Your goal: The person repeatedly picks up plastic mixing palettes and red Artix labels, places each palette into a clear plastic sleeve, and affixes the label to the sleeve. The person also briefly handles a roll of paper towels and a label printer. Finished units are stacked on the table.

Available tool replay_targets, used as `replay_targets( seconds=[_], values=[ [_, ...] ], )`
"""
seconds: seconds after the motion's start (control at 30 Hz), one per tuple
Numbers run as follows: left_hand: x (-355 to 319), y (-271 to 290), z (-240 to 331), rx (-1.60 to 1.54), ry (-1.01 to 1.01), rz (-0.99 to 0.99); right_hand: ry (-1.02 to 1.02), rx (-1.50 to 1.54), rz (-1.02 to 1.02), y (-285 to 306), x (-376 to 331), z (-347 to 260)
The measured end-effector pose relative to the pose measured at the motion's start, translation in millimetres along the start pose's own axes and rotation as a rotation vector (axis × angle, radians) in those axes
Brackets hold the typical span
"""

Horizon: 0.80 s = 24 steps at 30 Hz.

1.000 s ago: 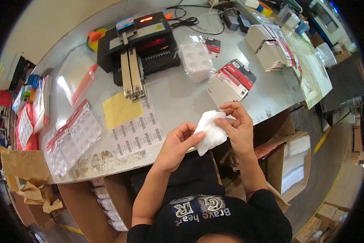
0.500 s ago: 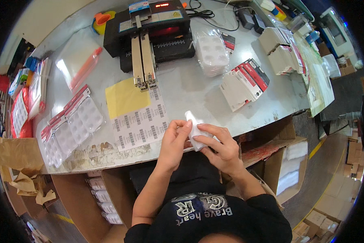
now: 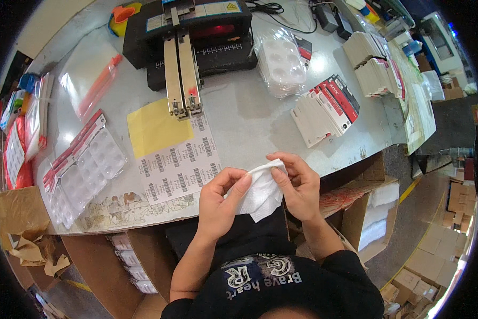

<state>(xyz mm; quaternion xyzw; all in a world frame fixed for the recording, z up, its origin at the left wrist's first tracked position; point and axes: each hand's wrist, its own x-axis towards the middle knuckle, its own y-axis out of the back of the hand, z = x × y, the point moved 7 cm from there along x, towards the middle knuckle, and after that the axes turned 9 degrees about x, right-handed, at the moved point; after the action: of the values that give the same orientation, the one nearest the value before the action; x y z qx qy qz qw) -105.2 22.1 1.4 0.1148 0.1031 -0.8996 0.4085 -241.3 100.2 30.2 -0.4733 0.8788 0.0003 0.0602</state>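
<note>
Both my hands hold a small white padded pouch [image 3: 260, 192] just off the near edge of the grey table [image 3: 249, 122]. My left hand [image 3: 220, 201] pinches its left side with thumb and fingers. My right hand [image 3: 297, 183] grips the top right corner, fingers curled over it. A sheet of barcode labels [image 3: 179, 165] lies on the table just beyond my left hand, partly over a yellow sheet [image 3: 151, 127].
A black desktop machine [image 3: 194, 34] stands at the back. Clear plastic blister trays [image 3: 82, 173] lie at left, a bagged stack of trays [image 3: 281, 61] and stacks of red-and-white cards [image 3: 324, 109] at right. An open cardboard box [image 3: 369, 210] sits below the table edge.
My hands with the white pouch have shifted slightly left and nearer my body. The view has tilted so the table sits closer and the machine higher.
</note>
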Motion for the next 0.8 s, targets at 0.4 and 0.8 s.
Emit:
replay_targets(
  seconds=[0.4, 0.8],
  values=[
    [22, 14, -15, -0.118, 0.092, 0.070, -0.040, 0.005, 0.059, 19, 28, 11],
    [49, 1, -10, 0.051, -0.047, 0.064, -0.048, 0.124, 0.054, -1, 48, 34]
  ],
)
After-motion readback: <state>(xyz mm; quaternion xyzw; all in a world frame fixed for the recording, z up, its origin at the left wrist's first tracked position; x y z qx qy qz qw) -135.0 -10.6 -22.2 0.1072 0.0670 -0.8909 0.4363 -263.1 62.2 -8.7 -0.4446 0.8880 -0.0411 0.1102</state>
